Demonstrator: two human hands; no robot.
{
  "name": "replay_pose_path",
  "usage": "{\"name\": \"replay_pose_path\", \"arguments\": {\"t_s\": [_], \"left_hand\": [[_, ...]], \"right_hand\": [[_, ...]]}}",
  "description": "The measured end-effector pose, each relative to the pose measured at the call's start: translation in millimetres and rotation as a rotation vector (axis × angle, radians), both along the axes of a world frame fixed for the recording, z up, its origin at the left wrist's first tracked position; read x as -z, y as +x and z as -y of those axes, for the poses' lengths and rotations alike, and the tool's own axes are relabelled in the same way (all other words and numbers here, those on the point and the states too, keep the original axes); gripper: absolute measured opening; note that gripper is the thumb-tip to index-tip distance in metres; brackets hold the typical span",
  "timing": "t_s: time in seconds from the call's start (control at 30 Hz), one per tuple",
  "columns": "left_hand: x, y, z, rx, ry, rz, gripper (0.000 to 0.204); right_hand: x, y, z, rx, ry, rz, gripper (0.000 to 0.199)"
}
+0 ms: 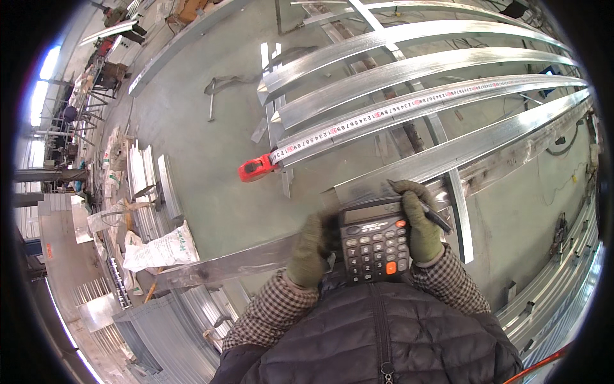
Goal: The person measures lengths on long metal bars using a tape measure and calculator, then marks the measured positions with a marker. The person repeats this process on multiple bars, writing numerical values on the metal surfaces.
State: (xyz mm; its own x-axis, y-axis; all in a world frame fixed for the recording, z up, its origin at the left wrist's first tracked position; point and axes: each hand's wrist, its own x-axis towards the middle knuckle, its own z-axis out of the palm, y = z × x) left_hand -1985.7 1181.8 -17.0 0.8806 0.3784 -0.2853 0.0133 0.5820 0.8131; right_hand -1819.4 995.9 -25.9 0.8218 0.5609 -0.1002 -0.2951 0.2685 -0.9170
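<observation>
A black calculator (375, 239) with grey and orange keys is held upright in front of my jacket. My right hand (420, 223), in an olive green glove, grips its right edge. A dark marker pen (436, 217) also sticks out from the fingers of that hand. Close to the calculator's left edge is my left hand (308, 251), gloved alike. Motion smears its fingers, so whether it touches the calculator is unclear. Beyond my hands, a red tape measure (256, 168) sits at the end of a metal profile, its white blade (377, 115) drawn out along the profile toward the right.
Several long silvery metal profiles (409, 64) lie side by side across supports, reaching to the upper right. Directly ahead of my hands is another profile (480, 144). A white sack (161, 251) and stacked metal sheets (173, 326) are at left. A person (125, 22) stands far off at upper left.
</observation>
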Motion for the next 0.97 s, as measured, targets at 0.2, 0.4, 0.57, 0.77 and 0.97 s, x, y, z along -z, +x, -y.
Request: {"name": "replay_pose_path", "arguments": {"t_s": [0.2,0.4,0.57,0.77,0.97], "left_hand": [[10.6,13.2,-173.9,-0.346,1.271,-0.131,0.058],[7.3,33.2,-248.6,0.277,1.344,-0.439,0.065],[-21.8,33.4,-261.0,0.31,1.591,-0.44,0.059],[-83.8,39.7,-263.9,0.477,1.364,-0.239,0.07],[-117.5,57.3,-228.1,0.9,1.477,-0.325,0.075]], "right_hand": [[-3.5,-1.8,45.8,0.237,0.058,-0.069,0.029],[0.0,-37.3,57.5,0.482,0.018,0.006,0.026],[7.5,-64.7,63.4,0.522,-0.013,0.024,0.024],[9.5,-92.7,66.0,0.616,0.086,-0.027,0.024],[5.0,-108.5,70.6,0.651,0.151,-0.036,0.029]]}}
